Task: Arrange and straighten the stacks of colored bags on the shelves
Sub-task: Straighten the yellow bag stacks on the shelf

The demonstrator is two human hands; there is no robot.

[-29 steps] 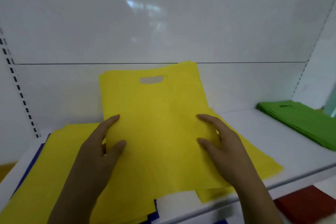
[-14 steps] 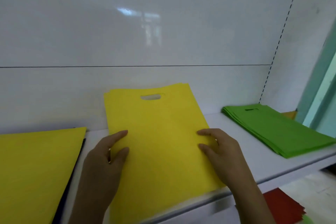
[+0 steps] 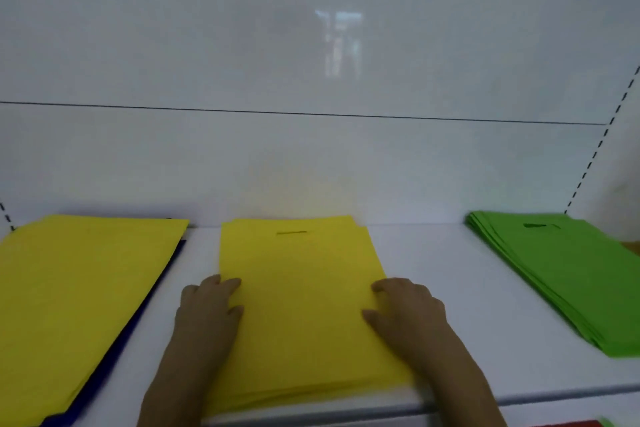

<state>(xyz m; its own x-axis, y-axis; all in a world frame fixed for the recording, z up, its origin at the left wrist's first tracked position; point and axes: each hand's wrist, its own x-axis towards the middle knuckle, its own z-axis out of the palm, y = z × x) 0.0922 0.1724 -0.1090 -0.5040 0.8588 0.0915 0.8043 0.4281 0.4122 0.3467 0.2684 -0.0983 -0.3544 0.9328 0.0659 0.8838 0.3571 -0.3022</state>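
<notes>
A stack of yellow bags (image 3: 304,295) with a handle slot lies flat in the middle of the white shelf (image 3: 450,288). My left hand (image 3: 207,312) holds its left edge, fingers curled over the side and thumb on top. My right hand (image 3: 408,312) holds the right edge in the same way. A wider yellow stack (image 3: 76,288) lies at the left on top of dark blue bags (image 3: 138,315). A green stack (image 3: 571,274) lies at the right, turned at an angle.
The white back panel (image 3: 311,156) rises right behind the stacks. Slotted uprights (image 3: 602,142) stand at the right and far left. The shelf's front lip (image 3: 346,411) runs below my wrists, and something red shows beneath it at the lower right.
The yellow stack in my hands has come down from tilted upright to lying flat on the shelf, between the left yellow stack and the green one. Both hands stayed on its edges.
</notes>
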